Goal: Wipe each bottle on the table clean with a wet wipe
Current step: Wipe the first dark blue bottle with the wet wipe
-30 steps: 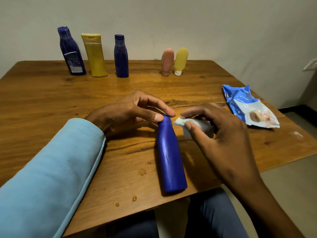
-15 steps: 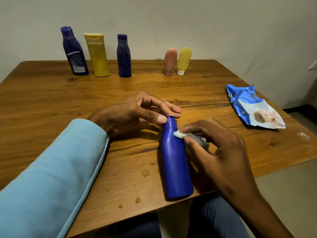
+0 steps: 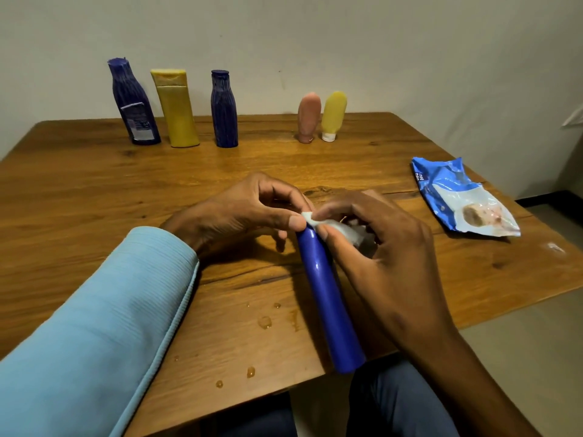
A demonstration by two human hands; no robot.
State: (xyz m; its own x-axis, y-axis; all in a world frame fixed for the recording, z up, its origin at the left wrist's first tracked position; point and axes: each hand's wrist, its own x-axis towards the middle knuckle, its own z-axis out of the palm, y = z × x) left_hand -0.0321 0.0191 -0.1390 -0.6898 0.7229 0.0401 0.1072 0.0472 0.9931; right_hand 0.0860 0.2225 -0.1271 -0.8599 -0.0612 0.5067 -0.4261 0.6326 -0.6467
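- The blue bottle point(image 3: 328, 298) lies on its side on the counter point(image 3: 79, 190), base at the near edge, cap end pointing away between the two hands.
- The left hand point(image 3: 239, 212) steadies the cap end, its thumb and fingers curled and pinching the tip.
- The right hand point(image 3: 388, 247) pinches the wet wipe point(image 3: 342, 228) against the bottle's neck, fingers curled round the crumpled cloth.
- The bottle looks smooth, glossy and stiff, probably light; droplets point(image 3: 264, 322) on the wood suggest it is wet and will likely slip or roll, so a hold at the narrow cap end seems sensible.
- The wipe is soft and limp; it bunches rather than spreads.
- Five more bottles point(image 3: 224, 111) stand upright along the far edge, and the wipe packet point(image 3: 460, 197) lies well apart to the right.
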